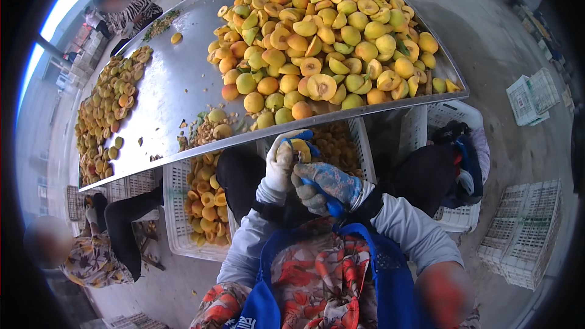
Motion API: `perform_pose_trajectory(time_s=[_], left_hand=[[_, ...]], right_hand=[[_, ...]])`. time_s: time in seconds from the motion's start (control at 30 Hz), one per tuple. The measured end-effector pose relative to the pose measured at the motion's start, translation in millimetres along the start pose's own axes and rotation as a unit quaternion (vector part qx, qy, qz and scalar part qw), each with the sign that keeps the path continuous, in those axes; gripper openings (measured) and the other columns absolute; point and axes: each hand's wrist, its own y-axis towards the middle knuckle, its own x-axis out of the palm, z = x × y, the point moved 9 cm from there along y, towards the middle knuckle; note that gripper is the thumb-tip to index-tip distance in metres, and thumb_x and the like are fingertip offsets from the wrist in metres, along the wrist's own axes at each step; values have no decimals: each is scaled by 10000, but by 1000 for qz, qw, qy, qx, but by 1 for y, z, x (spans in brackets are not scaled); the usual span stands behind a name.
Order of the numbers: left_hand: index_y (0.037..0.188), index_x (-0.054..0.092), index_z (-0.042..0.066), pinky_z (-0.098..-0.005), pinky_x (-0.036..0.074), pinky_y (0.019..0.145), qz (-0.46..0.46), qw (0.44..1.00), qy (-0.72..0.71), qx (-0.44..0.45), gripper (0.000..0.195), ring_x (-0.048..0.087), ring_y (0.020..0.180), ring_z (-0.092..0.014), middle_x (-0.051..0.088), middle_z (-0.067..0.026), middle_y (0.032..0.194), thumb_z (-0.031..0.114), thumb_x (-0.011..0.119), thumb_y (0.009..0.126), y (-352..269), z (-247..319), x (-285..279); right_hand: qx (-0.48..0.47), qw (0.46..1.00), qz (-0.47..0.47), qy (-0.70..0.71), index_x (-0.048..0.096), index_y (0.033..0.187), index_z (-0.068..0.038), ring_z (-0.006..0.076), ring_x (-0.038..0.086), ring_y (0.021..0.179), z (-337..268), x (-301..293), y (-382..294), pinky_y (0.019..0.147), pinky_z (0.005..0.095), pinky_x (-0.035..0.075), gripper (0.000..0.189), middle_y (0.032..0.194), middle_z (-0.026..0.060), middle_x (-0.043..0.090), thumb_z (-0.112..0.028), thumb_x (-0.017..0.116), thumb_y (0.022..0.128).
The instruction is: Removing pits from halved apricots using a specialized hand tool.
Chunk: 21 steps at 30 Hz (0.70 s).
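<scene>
My gloved left hand [282,157], in a white and blue glove, holds a yellow peach half [301,150] just below the metal table's near edge. My right hand [327,187], in a patterned blue glove, is closed on a tool with a blue handle [335,206]; its metal tip meets the fruit, and its kind cannot be told. On the metal table [176,82] lies a large heap of whole and halved peaches [311,45]. A smaller heap of fruit [109,109] lies at the table's left end. Pits and scraps [208,132] lie near the front edge.
A white plastic crate of peach halves [208,205] stands left of my knees, and another crate [363,151] is under the table edge. A crate with dark clothing [457,219] stands on the right. Stacked crates [521,233] are farther right. Other people sit at the left [98,256] and far left [135,7].
</scene>
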Motion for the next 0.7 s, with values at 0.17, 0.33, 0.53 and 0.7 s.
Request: perform_pose_trajectory(time_s=[0.17, 0.33, 0.53, 0.7], left_hand=[[1263, 494, -45, -312, 508, 809, 2, 1000, -4, 26, 653, 609, 864, -185, 612, -71, 864, 535, 451, 965, 1, -9, 4], [1186, 564, -1, -287, 522, 770, 159, 969, -175, -66, 573, 615, 848, -137, 639, -78, 943, 518, 434, 982, -5, -51, -16], [1236, 541, 23, -267, 531, 595, 156, 988, -16, -16, 587, 642, 726, -148, 660, -112, 981, 535, 409, 979, -15, -32, -48], [1214, 566, 36, -241, 508, 494, 287, 870, 384, 117, 553, 623, 635, -148, 671, -108, 952, 495, 339, 1006, -65, 79, -83]], right_hand=[[-9, 996, -40, 82, 577, 978, -162, 68, 408, 462, 4, -11, 4, 407, 227, 326, 250, 632, -65, 435, -399, 496, 982], [-102, 990, -46, 89, 578, 1017, -144, 73, 379, 457, -3, -21, 6, 428, 234, 323, 252, 642, -46, 435, -384, 511, 980], [-177, 981, 81, 9, 548, 1037, -136, 107, 434, 457, -20, -98, 5, 436, 269, 370, 231, 648, 0, 483, -357, 529, 974], [-155, 640, 383, -648, 570, 1084, -20, 374, 652, 787, -37, -157, -5, 683, 451, 510, 415, 833, 225, 653, -382, 590, 884]])
